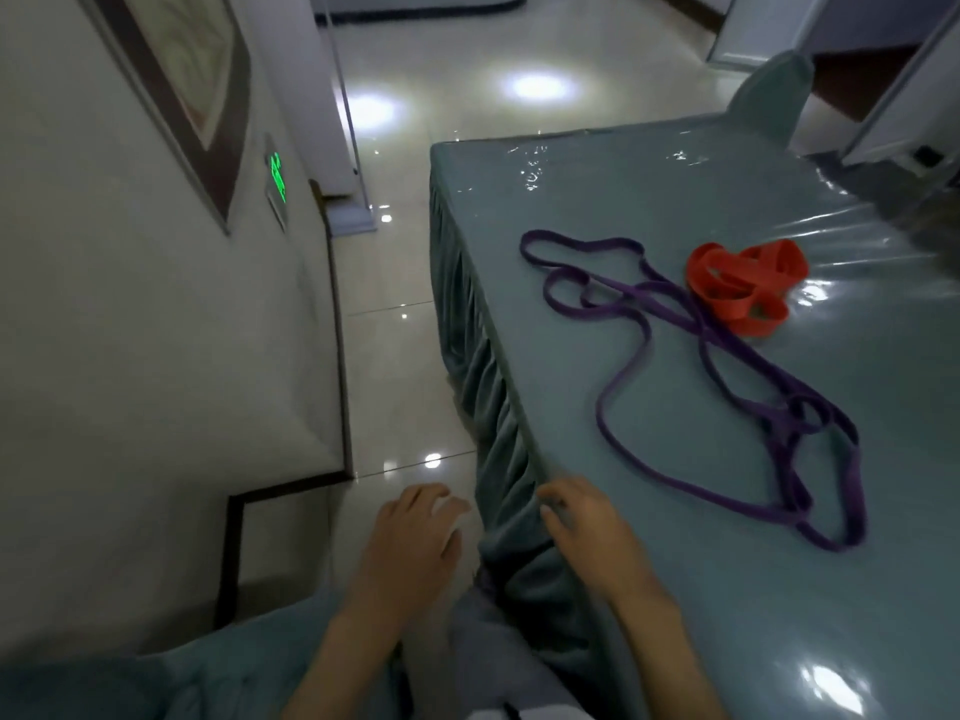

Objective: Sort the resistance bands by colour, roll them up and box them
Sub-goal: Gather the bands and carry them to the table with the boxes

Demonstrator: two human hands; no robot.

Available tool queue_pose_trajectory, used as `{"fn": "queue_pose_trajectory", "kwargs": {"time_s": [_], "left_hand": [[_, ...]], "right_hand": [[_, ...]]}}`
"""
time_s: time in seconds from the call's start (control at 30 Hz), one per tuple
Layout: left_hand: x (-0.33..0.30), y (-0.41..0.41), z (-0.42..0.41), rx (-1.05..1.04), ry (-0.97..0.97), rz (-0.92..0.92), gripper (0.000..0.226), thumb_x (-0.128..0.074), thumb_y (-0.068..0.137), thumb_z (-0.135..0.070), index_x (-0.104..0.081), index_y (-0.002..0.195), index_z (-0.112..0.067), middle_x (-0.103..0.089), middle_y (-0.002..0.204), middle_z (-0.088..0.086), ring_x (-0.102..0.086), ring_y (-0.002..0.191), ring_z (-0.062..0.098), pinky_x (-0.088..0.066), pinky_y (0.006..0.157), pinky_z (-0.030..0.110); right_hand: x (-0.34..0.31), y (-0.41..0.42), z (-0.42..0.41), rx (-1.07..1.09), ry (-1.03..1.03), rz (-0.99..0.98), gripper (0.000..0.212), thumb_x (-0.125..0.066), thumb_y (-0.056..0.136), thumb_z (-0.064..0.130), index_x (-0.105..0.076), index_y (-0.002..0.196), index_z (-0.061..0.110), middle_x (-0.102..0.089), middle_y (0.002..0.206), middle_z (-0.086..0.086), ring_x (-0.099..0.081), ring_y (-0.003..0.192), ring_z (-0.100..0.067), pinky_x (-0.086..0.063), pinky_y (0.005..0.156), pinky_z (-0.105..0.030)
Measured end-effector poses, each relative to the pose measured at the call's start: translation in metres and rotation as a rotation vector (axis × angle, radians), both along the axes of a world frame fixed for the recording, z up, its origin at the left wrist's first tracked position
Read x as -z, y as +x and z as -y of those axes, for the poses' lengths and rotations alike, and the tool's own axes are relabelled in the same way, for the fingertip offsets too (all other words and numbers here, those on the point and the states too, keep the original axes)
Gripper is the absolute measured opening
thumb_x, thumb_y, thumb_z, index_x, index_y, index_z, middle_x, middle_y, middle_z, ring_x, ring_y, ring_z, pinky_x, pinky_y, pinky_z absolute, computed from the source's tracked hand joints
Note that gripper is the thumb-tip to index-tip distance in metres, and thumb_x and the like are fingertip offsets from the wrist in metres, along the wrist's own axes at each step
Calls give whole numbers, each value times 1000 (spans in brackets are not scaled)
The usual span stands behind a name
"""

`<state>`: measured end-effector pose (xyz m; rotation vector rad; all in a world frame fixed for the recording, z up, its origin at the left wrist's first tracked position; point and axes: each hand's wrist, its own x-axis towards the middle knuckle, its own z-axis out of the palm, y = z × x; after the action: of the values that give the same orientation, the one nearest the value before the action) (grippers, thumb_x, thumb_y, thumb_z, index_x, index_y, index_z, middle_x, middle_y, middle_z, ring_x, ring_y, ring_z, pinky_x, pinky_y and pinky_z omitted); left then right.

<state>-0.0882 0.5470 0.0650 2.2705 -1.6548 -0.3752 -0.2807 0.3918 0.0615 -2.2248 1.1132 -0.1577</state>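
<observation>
Nothing is sorted or rolled yet; this looks like the very start, the person just arriving at the table [649, 589]. The purple bands [727, 376] sprawl in loose, overlapping loops across the tabletop, from about 12 o'clock of the right hand out to 3 o'clock. The red bands [743, 285] lie in a bunched heap at about 1 o'clock, farther away, touching the purple tangle where one purple strand runs against the heap's near edge.

The left hand [410, 537] hangs off the table's edge over the floor [395, 262], fingers loosely spread and holding nothing. The right hand [582, 517] rests at the table's near corner, fingers relaxed and slightly bent on the edge where the skirt drops; it grips nothing that I can make out. Both are well apart from the bands.

The next move, as I judge it, is a reach forward and right to lift one colour free of the other, most likely drawing the purple strand away from the red heap before any rolling. The loops cross each other, so pulling one may drag the rest.

No box or other container is in view, so where the rolls will go cannot be told.
</observation>
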Motion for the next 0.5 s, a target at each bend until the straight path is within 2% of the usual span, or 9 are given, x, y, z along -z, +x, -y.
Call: {"fn": "queue_pose_trajectory", "kwargs": {"time_s": [0.07, 0.13, 0.2, 0.33, 0.43, 0.5], "left_hand": [[2, 25, 34, 21, 24, 9, 37, -64, 98, -22, -66, 135, -25, -60, 141, 0, -54, 135, 23, -45, 110, 40], [0, 46, 70, 55, 34, 14, 39, -57, 102, -26, -61, 140, -28, -55, 145, -5, -47, 139, 18, -39, 113, 35], [-6, 63, 109, 89, 18, 9, 38, -60, 102, -23, -63, 139, -25, -57, 142, -4, -50, 136, 19, -42, 110, 35], [-18, 86, 186, 157, 7, 23, 31, -72, 93, -12, -73, 123, -17, -68, 129, 4, -63, 123, 29, -51, 96, 42], [-15, 97, 237, 229, 40, -26, 30, -65, 99, -15, -70, 128, -18, -64, 134, 3, -57, 129, 28, -47, 102, 42], [-10, 105, 268, 302, 62, -22, 31, -60, 102, -19, -67, 132, -20, -61, 137, 0, -54, 131, 25, -44, 102, 38]], "right_hand": [[1, 24, 36, 15, 0, -9, 18, -66, 100, 23, -71, 118, 19, -68, 121, 2, -66, 107, -20, -54, 92, -36], [0, 43, 70, 38, -2, -6, 19, -65, 100, 22, -71, 118, 17, -68, 120, -1, -67, 106, -23, -54, 90, -37], [-1, 58, 104, 65, -5, 9, 19, -64, 101, 22, -70, 119, 16, -68, 120, -2, -67, 106, -24, -54, 90, -38], [-4, 76, 155, 152, 0, 44, 21, -64, 102, 20, -70, 122, 15, -68, 121, -2, -65, 110, -20, -48, 92, -26], [-4, 83, 179, 215, 20, 41, 22, -62, 103, 21, -70, 122, 13, -68, 122, -4, -65, 111, -23, -51, 96, -37], [0, 84, 192, 268, 39, 27, 23, -61, 103, 20, -70, 123, 13, -67, 123, -4, -65, 112, -23, -50, 97, -36]]}}
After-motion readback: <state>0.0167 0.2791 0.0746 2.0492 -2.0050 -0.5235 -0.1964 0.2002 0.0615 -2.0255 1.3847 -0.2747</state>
